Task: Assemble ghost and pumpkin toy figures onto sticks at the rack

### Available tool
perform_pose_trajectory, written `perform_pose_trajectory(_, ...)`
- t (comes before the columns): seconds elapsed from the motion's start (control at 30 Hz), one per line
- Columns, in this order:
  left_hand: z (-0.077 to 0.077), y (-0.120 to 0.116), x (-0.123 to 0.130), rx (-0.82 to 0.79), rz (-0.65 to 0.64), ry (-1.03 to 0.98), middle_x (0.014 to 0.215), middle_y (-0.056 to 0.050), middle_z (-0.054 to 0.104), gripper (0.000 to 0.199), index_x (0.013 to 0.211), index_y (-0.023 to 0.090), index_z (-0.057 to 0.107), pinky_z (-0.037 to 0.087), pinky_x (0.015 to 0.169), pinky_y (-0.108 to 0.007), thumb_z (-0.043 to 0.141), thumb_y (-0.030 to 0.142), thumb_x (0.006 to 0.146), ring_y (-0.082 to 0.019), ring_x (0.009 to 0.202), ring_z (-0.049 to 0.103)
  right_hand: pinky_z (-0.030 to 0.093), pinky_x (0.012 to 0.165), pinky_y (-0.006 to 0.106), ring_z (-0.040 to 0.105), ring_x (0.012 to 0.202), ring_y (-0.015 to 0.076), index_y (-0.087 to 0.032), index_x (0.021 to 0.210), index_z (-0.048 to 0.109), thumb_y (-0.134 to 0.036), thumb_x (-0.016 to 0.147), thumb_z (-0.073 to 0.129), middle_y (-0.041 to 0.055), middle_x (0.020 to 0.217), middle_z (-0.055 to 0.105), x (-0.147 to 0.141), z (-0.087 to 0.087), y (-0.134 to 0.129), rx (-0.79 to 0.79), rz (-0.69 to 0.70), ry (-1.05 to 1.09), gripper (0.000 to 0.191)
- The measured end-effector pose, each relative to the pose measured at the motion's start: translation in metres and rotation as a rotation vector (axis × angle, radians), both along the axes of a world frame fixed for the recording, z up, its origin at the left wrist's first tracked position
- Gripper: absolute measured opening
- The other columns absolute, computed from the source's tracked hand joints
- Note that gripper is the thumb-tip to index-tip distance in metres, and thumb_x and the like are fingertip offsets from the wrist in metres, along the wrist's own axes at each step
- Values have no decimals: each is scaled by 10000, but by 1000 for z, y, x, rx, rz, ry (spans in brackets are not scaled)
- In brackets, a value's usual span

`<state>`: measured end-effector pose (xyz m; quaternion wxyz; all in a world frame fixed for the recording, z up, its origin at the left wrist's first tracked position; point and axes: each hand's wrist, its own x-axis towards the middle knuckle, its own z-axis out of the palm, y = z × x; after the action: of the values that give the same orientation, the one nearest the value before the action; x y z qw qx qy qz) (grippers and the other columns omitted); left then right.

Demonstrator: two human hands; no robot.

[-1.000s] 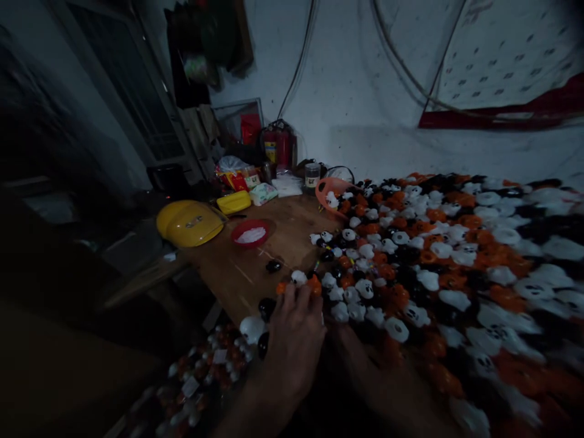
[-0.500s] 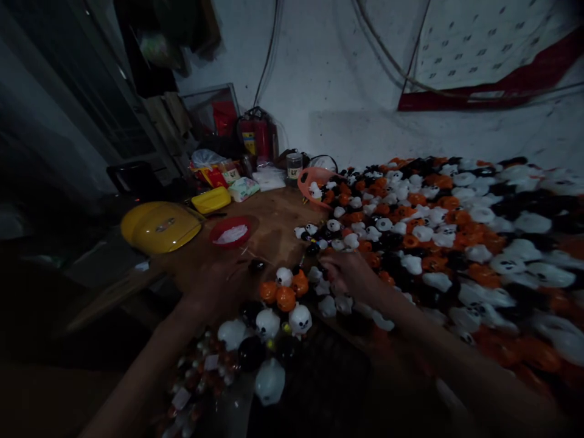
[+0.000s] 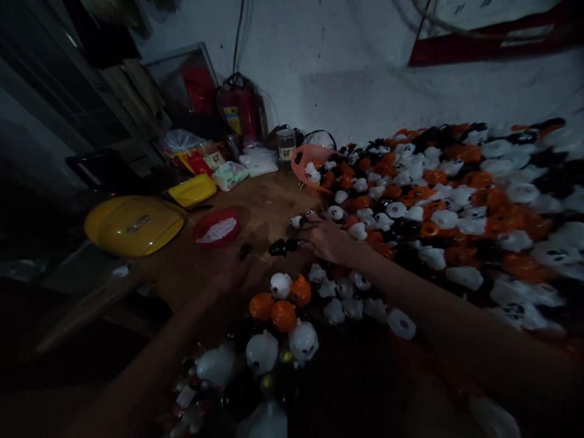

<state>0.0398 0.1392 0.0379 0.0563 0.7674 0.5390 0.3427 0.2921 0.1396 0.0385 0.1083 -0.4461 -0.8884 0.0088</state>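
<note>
Bare surface (image 3: 274,198) opens toward 12 o'clock, between the red bowl (image 3: 216,227) at 11 and the orange basket (image 3: 298,159) at 1; piled toys (image 3: 444,219) block 2 to 3.

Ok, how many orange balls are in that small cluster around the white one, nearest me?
3: one to the left, one in front, one right of the white ball. Others may be hidden beneath.

Dim, bluish light; source out of view. Soft shadows on the wall (image 3: 356,97) and worktop (image 3: 274,194) beyond the grip (image 3: 326,238). Dark, stretched edges; nearest pieces blurred, small highlights on glossy orange ones (image 3: 283,316).
</note>
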Motion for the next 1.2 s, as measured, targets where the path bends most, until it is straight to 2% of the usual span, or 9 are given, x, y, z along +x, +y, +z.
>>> perform_pose_trajectory(0.1,27,4,-8,-119,56,-36,786,-24,717,202,812,180,673,519,604,-264,605,359,746,-178,690,659,272,901,384,494,1072,256,-181,978,680,-258,901,524,93,1006,676,17,18,-18,120,-108,72,190)
perform_pose_trajectory(0.2,56,-12,-8,-163,130,-92,836,-47,716,297,853,172,672,516,640,-283,617,440,739,-199,744,655,301,870,378,536,1013,257,-177,950,679,-246,891,548,85,946,690,29,29,-49,142,-193,97,159)
perform_pose_trajectory(0.3,80,-47,-1,-201,148,-88,872,-34,717,325,924,193,690,501,659,-279,605,459,758,-198,769,644,343,837,348,575,947,233,-163,939,664,-230,900,533,89,947,688,34,31,-89,120,-216,168,152)
perform_pose_trajectory(0.47,98,-115,13,-152,-19,123,891,24,733,314,1002,278,703,504,623,-275,580,490,805,-173,663,648,387,662,275,603,757,176,-152,938,628,-194,896,488,69,876,673,32,18,-167,-38,-327,408,152)
perform_pose_trajectory(0.6,101,-154,31,-41,-212,275,1081,24,712,291,1101,305,670,521,832,-325,557,414,856,-202,904,681,384,594,245,564,648,134,-159,902,583,-183,893,435,35,774,638,23,-4,-220,-208,-406,611,151)
perform_pose_trajectory(0.7,96,-173,49,-89,-287,500,1115,-21,703,339,1208,268,609,525,845,-367,522,337,888,-229,974,673,387,597,249,570,651,140,-154,906,575,-185,869,454,34,751,633,15,-21,-238,-312,-489,649,130)
perform_pose_trajectory(0.87,83,-186,68,-138,-226,862,1248,-38,632,336,1228,258,573,537,664,-372,434,282,922,-268,962,677,365,582,234,588,656,134,-163,811,587,-228,862,520,18,733,641,14,-35,-239,-391,-558,706,106)
perform_pose_trajectory(1.03,77,-185,68,-151,-215,866,1247,1,615,309,1212,305,547,504,599,-321,430,317,927,-229,925,679,299,516,221,512,555,102,-173,657,497,-224,884,498,-18,598,540,20,-38,-234,-406,-522,769,233)
perform_pose_trajectory(1.2,74,-182,62,-218,-151,795,1242,-17,622,304,1206,302,542,509,653,-363,441,331,921,-257,941,674,306,544,220,502,589,98,-169,627,457,-181,874,498,-10,640,540,18,-34,-233,-348,-474,789,251)
